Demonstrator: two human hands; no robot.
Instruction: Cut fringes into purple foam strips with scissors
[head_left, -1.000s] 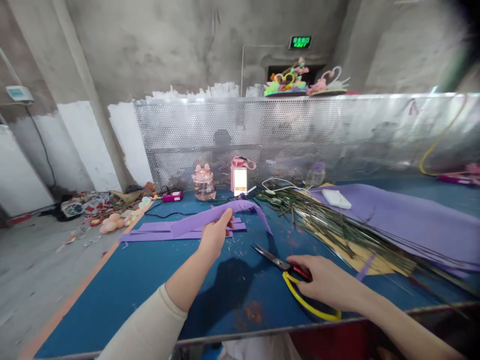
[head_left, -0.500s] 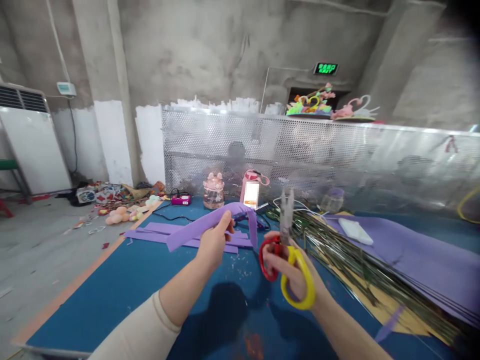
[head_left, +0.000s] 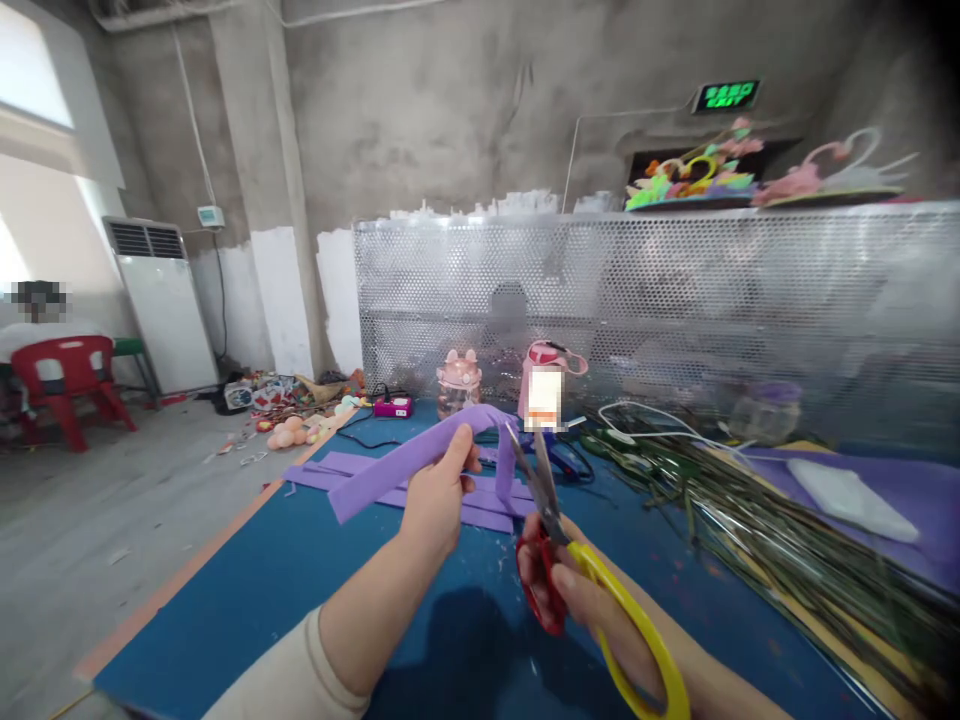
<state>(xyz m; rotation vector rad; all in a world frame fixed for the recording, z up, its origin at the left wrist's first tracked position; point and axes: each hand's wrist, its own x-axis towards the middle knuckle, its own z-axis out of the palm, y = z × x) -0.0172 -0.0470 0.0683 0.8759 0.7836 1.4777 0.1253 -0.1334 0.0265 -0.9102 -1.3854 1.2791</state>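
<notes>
A purple strip [head_left: 397, 462] is pinched between the thumb and fingers of my left hand [head_left: 442, 485]; its far end bends and hangs down on the right. My right hand [head_left: 574, 600] grips scissors [head_left: 544, 490] with one red and one yellow handle. Their blades are spread and point up, close to the hanging end of the strip. Whether they touch it I cannot tell. More purple strips [head_left: 480, 518] lie on the blue table [head_left: 247, 600] behind my left hand.
Green stems [head_left: 735, 510] lie across the right side, beside a purple sheet [head_left: 930, 555] and a white block [head_left: 851, 495]. A pink jar [head_left: 459, 385], a pink bottle [head_left: 529, 385] and a magenta box [head_left: 393, 407] stand at the back. A person sits on a red chair [head_left: 64, 365] far left.
The scissors have opened and tilted left, their blades now nearer the strip's bent end. The view has turned left, bringing the seated person in. My left hand still holds the strip.
</notes>
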